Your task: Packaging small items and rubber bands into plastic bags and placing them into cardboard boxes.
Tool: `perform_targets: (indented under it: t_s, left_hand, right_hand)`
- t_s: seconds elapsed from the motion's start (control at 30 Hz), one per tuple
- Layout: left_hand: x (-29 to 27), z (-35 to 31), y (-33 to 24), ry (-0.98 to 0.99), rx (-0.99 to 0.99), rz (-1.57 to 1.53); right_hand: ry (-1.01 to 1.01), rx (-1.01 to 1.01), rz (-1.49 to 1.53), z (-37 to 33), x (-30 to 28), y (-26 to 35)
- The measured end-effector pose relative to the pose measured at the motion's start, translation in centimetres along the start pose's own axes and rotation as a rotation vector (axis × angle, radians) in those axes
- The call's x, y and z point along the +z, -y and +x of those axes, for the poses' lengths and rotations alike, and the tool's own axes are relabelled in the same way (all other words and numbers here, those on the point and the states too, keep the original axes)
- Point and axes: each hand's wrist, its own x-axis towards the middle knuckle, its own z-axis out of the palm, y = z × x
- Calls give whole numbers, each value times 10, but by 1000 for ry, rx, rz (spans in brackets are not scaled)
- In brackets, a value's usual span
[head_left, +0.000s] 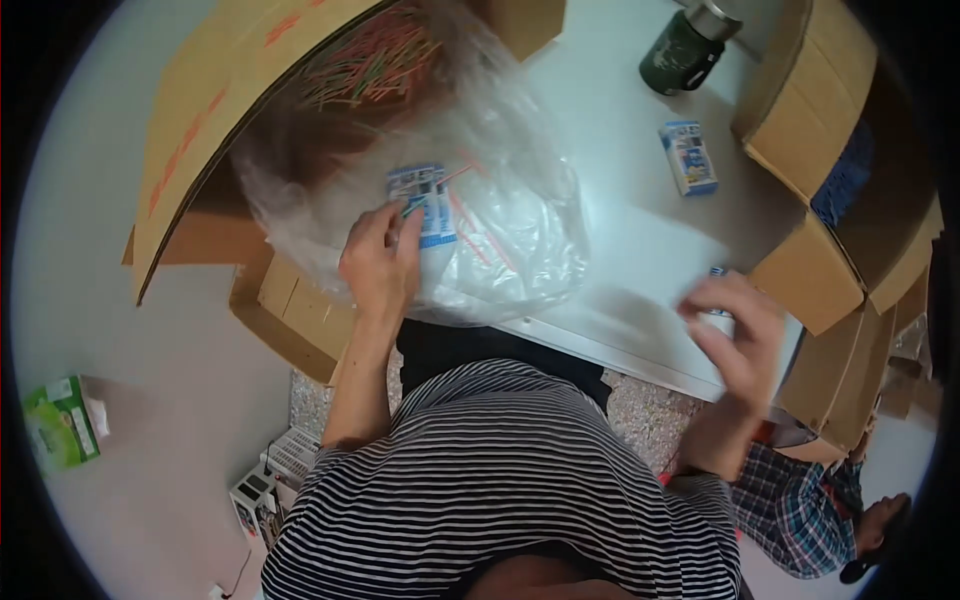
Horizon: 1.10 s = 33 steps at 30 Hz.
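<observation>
My left hand (pixel 383 262) is closed in a pinch over a blue-and-white packet (pixel 433 228). A short green tip shows at its fingertips, apparently the end of a thin stick. The packet lies on a crumpled clear plastic bag (pixel 545 210), and a few thin red sticks (pixel 482 232) rest beside it. Over the table's front right, my right hand (pixel 742 335) has thumb and fingers apart, slightly blurred. Beneath it, partly hidden, is another small blue-and-white item (pixel 718 271). The bag's mouth spreads out of a big carton (pixel 205 110) holding many thin coloured sticks (pixel 370 65).
One more blue-and-white packet (pixel 689 158) and a dark green flask (pixel 684 50) stand on the white table (pixel 600 130). An open carton (pixel 800 240) with blue contents borders the right. A green pack (pixel 62 425) lies far left; another person (pixel 800 510) is at lower right.
</observation>
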Motion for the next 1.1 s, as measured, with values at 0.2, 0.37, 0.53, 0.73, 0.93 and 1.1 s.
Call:
perform_targets:
  t_s: [0.2,0.37,0.53,0.73,0.93,1.1]
  left_hand:
    - [9,24,39,126,-167,281]
    - [2,34,56,233,-236,39]
    - [6,27,79,98,-192,-215]
    - [7,25,83,18,-168,-254]
    - [7,24,75,35,-148,-114]
    - [-36,23,49,-190,117,-283]
  right_hand:
    - [-72,240,309,81,153,-35]
    - [-20,50,-161,124,188,-40]
    - [156,30,-478,124,191,-31]
    - [115,-20,-375,161,199,-33]
    - [-68,-572,-555,284,217,-56]
    - [85,-281,-792,372,210,-76]
